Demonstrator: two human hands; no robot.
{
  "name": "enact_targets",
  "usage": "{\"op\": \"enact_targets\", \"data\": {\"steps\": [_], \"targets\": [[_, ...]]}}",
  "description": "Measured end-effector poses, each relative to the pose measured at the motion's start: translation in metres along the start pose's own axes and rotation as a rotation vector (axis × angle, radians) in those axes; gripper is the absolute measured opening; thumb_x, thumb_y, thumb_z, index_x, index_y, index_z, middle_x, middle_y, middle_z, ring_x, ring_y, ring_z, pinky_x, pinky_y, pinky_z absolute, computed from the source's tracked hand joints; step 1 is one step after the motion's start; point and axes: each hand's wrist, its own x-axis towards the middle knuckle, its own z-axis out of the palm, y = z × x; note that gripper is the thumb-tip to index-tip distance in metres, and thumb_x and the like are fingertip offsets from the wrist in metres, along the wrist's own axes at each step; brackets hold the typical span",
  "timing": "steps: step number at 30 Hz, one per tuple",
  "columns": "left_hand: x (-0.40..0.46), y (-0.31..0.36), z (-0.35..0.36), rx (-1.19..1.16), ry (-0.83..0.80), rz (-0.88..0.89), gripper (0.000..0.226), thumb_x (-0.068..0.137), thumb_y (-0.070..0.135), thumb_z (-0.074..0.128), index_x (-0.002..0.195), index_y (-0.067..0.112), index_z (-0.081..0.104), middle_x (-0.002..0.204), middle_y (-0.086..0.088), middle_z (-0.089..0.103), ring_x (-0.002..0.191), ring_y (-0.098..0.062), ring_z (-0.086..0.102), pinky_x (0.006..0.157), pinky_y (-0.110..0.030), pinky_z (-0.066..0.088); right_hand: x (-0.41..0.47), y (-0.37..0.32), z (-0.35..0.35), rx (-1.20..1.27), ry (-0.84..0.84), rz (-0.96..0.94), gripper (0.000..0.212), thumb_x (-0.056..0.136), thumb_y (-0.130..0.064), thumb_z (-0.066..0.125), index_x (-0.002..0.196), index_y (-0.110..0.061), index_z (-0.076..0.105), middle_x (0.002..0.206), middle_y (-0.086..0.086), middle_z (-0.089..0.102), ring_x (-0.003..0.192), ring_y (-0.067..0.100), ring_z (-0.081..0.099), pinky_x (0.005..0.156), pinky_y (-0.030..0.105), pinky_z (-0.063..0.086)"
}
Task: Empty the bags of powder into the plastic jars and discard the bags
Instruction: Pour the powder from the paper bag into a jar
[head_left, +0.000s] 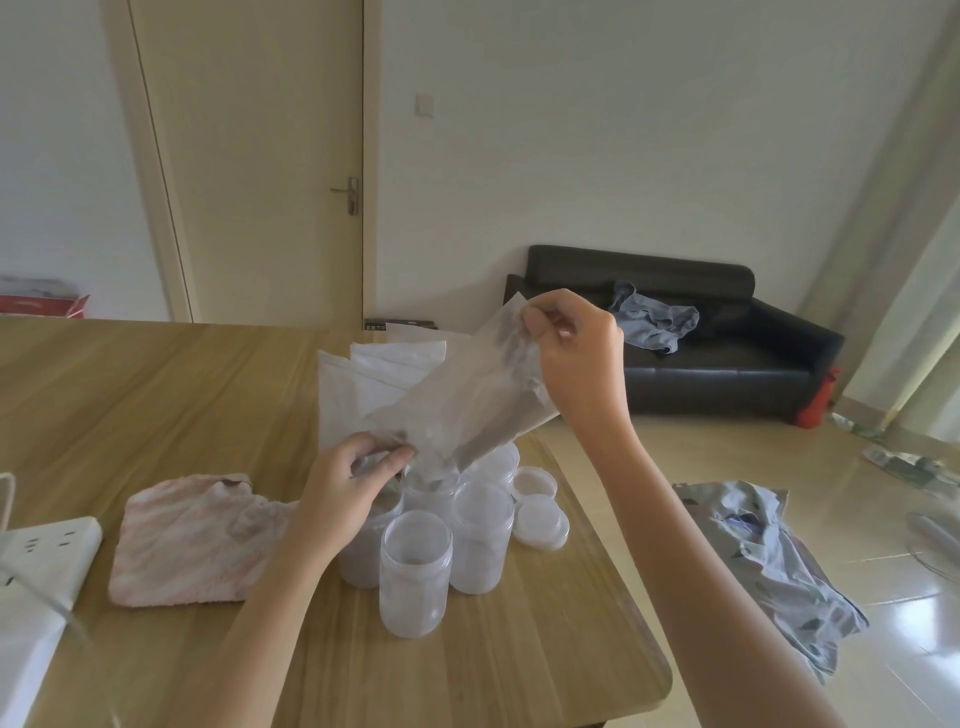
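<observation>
- Above the jars, the right hand (576, 358) pinched the raised end of a clear bag (467, 400) between curled fingers (535, 317).
- The left hand (343, 483) pinched the bag's lower mouth over an open jar (431, 488).
- Dark powder lay inside the tilted bag.
- More plastic jars (415, 571), lids (540, 519) and a pink cloth (192, 540) sat on the desk (156, 395).
</observation>
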Motion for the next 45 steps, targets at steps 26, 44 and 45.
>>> {"op": "enact_targets", "data": {"steps": [26,44,45], "targets": [[-0.004,-0.0034,-0.0019,0.014,0.027,-0.022,0.007,0.089,0.022,0.072,0.088,0.017,0.076,0.091,0.014,0.076,0.086,0.002,0.068,0.081,-0.018,0.045,0.0034,0.0022,0.0065,0.002,-0.079,-0.002,0.016,0.091,-0.005,0.059,0.083,-0.013,0.07,0.074,-0.011,0.068,0.068,-0.005,0.061,0.066,0.005,0.043],[-0.0036,-0.0045,-0.0036,0.017,0.034,-0.036,0.005,0.089,0.022,0.072,0.086,0.021,0.076,0.089,0.014,0.076,0.086,0.004,0.067,0.076,-0.013,0.046,0.0045,0.0015,0.0095,-0.012,-0.049,-0.023,0.017,0.091,-0.007,0.059,0.083,-0.017,0.069,0.075,-0.015,0.067,0.07,-0.005,0.06,0.065,0.004,0.042],[-0.0036,-0.0046,-0.0039,0.02,0.03,-0.031,0.006,0.089,0.022,0.072,0.085,0.022,0.076,0.088,0.015,0.076,0.086,0.004,0.067,0.076,-0.014,0.046,0.0044,0.0016,0.0097,-0.011,-0.037,-0.024,0.017,0.091,-0.007,0.059,0.083,-0.017,0.069,0.075,-0.016,0.067,0.07,-0.005,0.059,0.065,0.004,0.042]]}}
